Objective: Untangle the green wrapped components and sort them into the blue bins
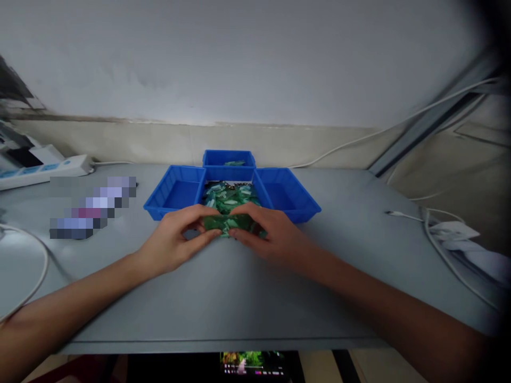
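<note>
Between both hands is a flat, green, see-through piece [216, 222], held up in front of the middle bin. My left hand [174, 236] pinches its left end, thumb below and fingers above. The right end is in the thumb and fingers of my right hand [269, 232], which partly cover it. Just behind, the middle blue bin [229, 174] holds a heap of similar green pieces [229, 197]; its front is hidden by my hands and the held piece. What the piece is exactly, I cannot make out.
Blue bins stand to the left [175, 194] and right [285, 194]; a rear blue bin [211, 158] contains a few green pieces. A white power strip [72, 167] and a blurred-out object [96, 207] lie left. White cables [435, 250] lie right. A lit screen [251, 364] shows below the table edge.
</note>
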A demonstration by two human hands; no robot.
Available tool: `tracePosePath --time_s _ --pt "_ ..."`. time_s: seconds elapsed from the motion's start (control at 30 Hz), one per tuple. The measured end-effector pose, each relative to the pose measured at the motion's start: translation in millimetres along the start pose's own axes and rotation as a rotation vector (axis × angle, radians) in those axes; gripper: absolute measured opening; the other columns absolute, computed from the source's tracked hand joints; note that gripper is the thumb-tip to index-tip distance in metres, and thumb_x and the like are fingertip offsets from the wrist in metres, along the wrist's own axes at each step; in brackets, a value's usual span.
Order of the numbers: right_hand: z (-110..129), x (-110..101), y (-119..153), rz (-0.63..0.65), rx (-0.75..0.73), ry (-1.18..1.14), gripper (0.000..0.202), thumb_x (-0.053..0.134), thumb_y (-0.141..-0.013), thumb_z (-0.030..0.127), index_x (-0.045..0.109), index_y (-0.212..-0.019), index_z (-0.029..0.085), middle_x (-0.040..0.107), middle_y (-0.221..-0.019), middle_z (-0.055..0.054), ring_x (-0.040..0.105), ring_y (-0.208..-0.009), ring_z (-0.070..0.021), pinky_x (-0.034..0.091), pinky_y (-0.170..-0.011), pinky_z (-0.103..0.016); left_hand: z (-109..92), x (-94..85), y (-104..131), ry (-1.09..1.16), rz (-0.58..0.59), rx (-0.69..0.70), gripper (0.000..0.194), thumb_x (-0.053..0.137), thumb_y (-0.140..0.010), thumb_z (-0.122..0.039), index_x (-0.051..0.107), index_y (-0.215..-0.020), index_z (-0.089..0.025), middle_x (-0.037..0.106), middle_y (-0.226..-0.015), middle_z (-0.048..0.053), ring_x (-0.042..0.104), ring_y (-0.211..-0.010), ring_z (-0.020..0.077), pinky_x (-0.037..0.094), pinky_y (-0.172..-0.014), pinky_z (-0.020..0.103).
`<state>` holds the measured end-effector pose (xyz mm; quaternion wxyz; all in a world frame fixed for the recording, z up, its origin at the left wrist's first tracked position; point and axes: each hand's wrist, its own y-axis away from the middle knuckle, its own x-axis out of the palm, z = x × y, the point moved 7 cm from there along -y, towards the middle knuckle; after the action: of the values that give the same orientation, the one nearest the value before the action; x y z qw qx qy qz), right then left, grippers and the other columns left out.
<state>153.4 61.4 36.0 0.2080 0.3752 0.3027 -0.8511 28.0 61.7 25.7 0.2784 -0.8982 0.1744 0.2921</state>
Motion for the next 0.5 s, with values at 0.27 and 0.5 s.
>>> tracePosePath --time_s 0.27,0.5 --pt "-2.6 -1.3 0.9 0.016 0.056 -0.134 0.020 0.049 -0.080 0.032 0.049 -0.097 0.021 0.052 -0.068 0.004 0.048 -0.056 -0.0065 0.036 -0.051 -0.019 -4.3 -1.0 -0.8 0.008 0.002 0.025 0.020 0.054 -0.078 -0.022 0.054 -0.098 -0.018 0.059 -0.086 0.003 0.056 -0.074 0.0118 0.048 -0.068 0.024" --pt "-3.5 -3.5 2.9 -0.087 0.068 -0.275 0.020 0.054 -0.077 0.029 0.045 -0.094 0.022 0.048 -0.067 0.005 0.045 -0.053 -0.0062 0.036 -0.047 -0.019 -5.0 -3.4 -1.9 0.004 -0.025 0.007 0.021 0.056 -0.076 -0.024 0.055 -0.096 -0.016 0.059 -0.084 0.002 0.055 -0.068 0.0102 0.047 -0.062 0.021"
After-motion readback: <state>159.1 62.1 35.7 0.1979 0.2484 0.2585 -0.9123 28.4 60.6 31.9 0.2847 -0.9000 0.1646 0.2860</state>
